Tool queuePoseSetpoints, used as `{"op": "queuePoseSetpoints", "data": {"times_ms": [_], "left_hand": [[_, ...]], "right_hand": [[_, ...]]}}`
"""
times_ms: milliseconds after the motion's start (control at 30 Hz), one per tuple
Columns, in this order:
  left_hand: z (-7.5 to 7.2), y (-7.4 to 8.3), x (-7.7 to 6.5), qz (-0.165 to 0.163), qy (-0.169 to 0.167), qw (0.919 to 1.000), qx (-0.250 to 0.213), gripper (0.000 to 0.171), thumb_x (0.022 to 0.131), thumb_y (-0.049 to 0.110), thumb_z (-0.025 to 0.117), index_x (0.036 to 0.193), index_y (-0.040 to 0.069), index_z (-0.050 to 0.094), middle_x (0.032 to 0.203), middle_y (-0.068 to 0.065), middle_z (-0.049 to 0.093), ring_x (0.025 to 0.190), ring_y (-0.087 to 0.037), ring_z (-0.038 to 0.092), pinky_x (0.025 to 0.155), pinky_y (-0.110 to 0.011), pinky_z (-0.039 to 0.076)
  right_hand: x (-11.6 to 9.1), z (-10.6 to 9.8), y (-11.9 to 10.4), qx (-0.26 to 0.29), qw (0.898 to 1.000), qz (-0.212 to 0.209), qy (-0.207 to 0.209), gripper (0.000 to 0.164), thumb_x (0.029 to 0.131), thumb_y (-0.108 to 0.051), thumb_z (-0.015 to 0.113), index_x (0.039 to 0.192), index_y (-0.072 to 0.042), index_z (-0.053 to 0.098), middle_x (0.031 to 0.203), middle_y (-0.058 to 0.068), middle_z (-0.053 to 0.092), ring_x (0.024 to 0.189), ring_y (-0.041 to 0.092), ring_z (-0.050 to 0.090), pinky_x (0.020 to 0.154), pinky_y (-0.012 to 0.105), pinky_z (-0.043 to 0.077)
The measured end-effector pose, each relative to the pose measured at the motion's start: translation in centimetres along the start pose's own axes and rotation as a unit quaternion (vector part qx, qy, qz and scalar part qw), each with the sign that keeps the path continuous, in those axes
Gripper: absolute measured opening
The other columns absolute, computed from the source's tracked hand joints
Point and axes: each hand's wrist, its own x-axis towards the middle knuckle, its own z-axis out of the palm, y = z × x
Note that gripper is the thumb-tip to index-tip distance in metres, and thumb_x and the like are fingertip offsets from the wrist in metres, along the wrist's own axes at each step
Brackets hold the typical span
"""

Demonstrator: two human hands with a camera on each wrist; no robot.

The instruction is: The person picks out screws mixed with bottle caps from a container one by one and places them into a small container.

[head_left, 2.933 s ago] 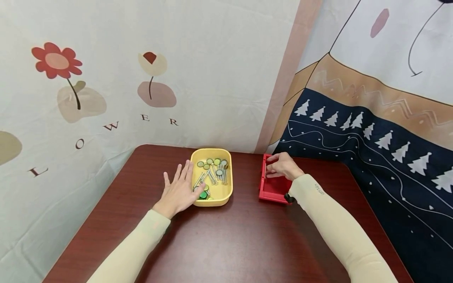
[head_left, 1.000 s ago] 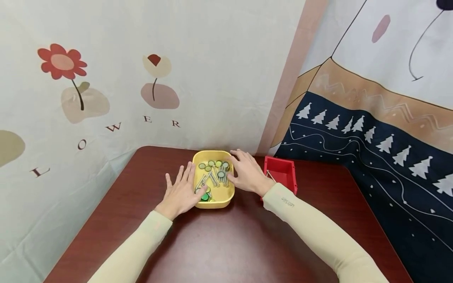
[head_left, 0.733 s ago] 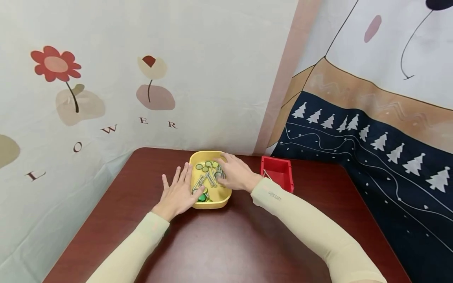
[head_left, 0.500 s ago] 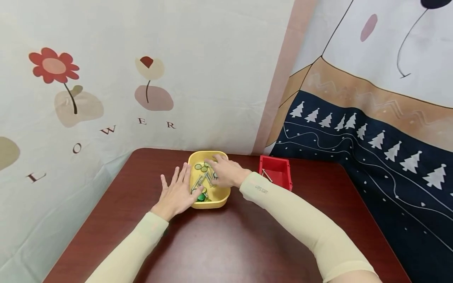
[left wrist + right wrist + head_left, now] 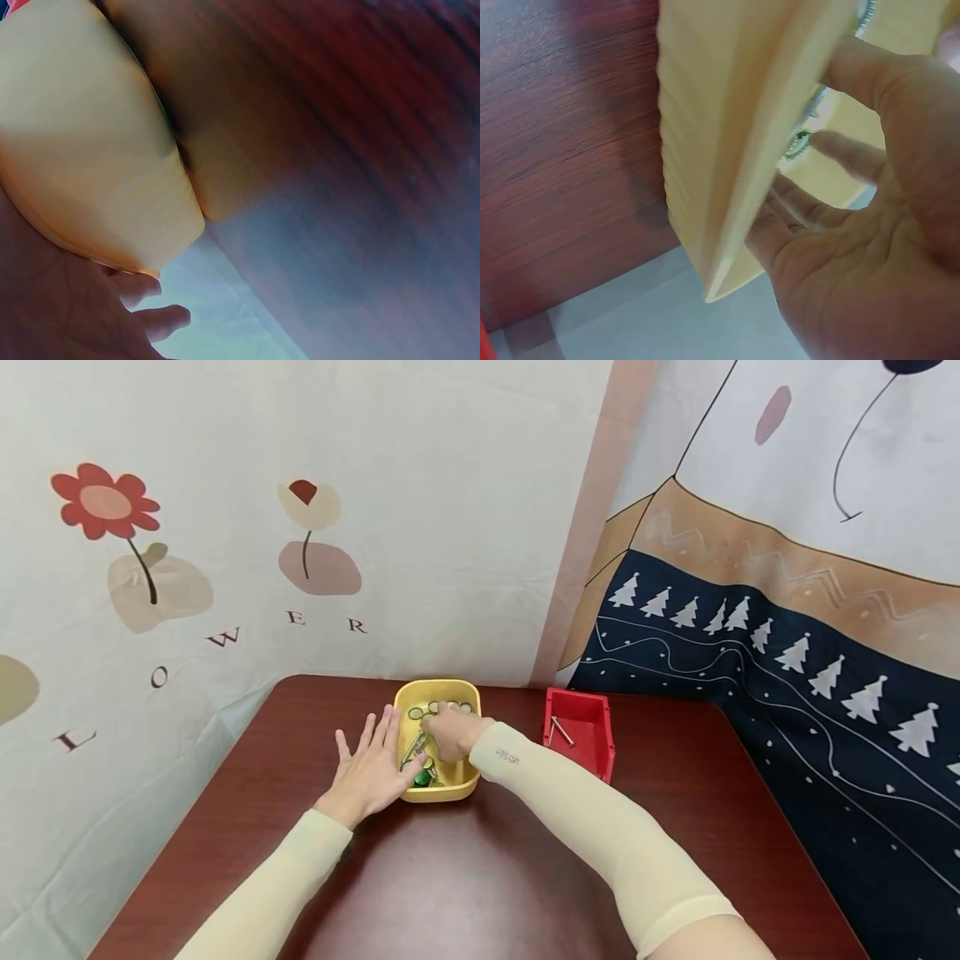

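While the left grip (image 5: 367,777) lies spread against the yellow bin (image 5: 442,794), the right grip (image 5: 454,732) dips inside, fingers parted, nothing visibly held, bolts (image 5: 412,748) and caps (image 5: 422,778) close beside it.

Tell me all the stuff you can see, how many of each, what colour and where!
Rounded rectangular plastic-looking tray: one, yellow, far part of the table
Open rectangular plastic-looking box: one, red, right of the tray
Round crimped bottle caps: several, green and yellowish, in the tray, some hidden
Long metal screws: apparently two in the box, several more in the tray, silvery
Wood-look tabletop: one, reddish brown, underneath
Flower-printed cloth: one, whitish, behind
Tree-printed cloth: one, navy, tan and white, right
Fabric sleeves: two, pale cream, on the arms
Left hand: one, bare, against the tray's left side
Right hand: one, bare, reaching into the tray
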Motion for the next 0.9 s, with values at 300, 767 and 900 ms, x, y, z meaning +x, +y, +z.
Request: {"op": "queuePoseSetpoints", "data": {"times_ms": [300,767,900], "left_hand": [[0.0,-0.2,-0.1,0.001,0.003,1.0000,0.002,0.102,0.117,0.066,0.051,0.187,0.003,0.011,0.198,-0.015,0.005,0.184,-0.049,0.010,0.134,-0.093,-0.006],[0.2,0.0,-0.1,0.007,0.010,0.9999,0.001,0.102,0.116,0.066,0.052,0.188,0.004,0.013,0.198,-0.014,0.009,0.184,-0.048,0.012,0.134,-0.093,-0.004],[0.1,-0.1,0.0,0.007,0.013,0.9999,0.004,0.102,0.116,0.067,0.051,0.187,0.004,0.013,0.198,-0.014,0.009,0.184,-0.047,0.013,0.135,-0.093,-0.003]], "right_hand": [[4.6,3.7,1.0,-0.025,1.000,0.009,0.003,0.047,0.106,-0.027,0.081,0.153,-0.028,0.073,0.167,0.012,0.062,0.144,0.031,0.069,0.117,0.049,0.062],[1.0,0.5,-0.9,-0.020,0.998,0.047,-0.023,0.048,0.099,-0.027,0.090,0.142,-0.015,0.072,0.146,0.018,0.067,0.130,0.031,0.072,0.107,0.046,0.067],[-0.4,-0.9,-1.6,-0.008,0.998,0.053,-0.037,0.057,0.098,-0.021,0.088,0.151,-0.012,0.069,0.158,0.022,0.062,0.134,0.030,0.071,0.106,0.045,0.068]]}}
